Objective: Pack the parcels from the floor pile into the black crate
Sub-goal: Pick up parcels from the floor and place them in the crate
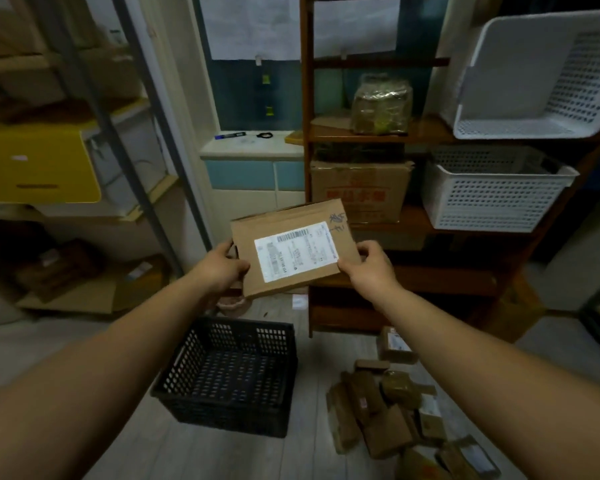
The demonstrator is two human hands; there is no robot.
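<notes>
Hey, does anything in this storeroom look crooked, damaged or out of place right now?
Two things. The upper white perforated plastic basket on the wooden shelf unit is tipped up on its side, unlike the level white basket below. The printed cardboard box on the shelf has a torn, sagging top edge. The black plastic crate looks empty.

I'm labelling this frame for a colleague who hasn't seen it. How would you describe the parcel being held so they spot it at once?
Start at the brown wooden shelf unit at centre right. In front of its lower shelves, above the black crate, the left hand and right hand hold a flat cardboard parcel. Unlike the parcels on the floor, it is raised and shows a white barcode label.
</notes>
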